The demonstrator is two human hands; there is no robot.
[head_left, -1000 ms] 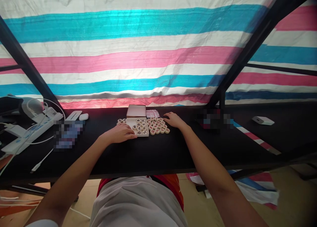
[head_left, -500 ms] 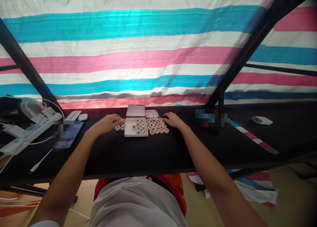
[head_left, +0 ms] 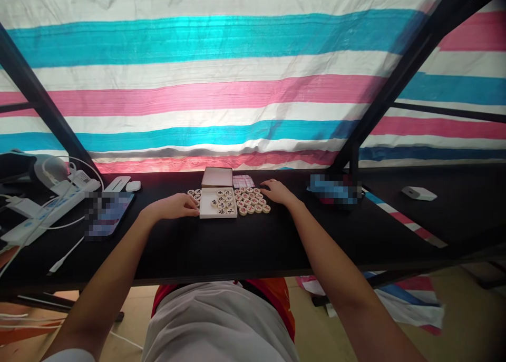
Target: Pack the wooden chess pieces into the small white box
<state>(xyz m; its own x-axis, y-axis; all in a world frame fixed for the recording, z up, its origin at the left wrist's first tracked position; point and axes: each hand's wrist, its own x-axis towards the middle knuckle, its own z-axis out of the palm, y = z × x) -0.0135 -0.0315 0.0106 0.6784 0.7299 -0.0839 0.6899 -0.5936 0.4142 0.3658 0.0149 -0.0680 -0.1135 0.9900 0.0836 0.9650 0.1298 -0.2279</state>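
Note:
A shallow white box (head_left: 205,210) lies on the black table (head_left: 237,241) with several round chess pieces inside. Its lid (head_left: 217,177) sits just behind. More pieces (head_left: 251,200) are spread to the box's right, and a few pieces (head_left: 195,194) lie to its left. My left hand (head_left: 176,206) rests at the box's left edge, fingers curled and pinched by the left pieces; what they hold is hidden. My right hand (head_left: 276,191) lies at the right edge of the spread pieces, fingers curved down on the table.
A white power strip (head_left: 47,209) with cables, a mouse (head_left: 133,186) and a blurred flat item (head_left: 106,212) sit at the left. A small white box (head_left: 419,193) is far right. A black frame post (head_left: 356,146) rises behind the table, before a striped tarp (head_left: 221,77).
My left hand moved from the box's front left corner out to the loose pieces on the left, then drew back toward me to the box's left edge. My right hand stayed put.

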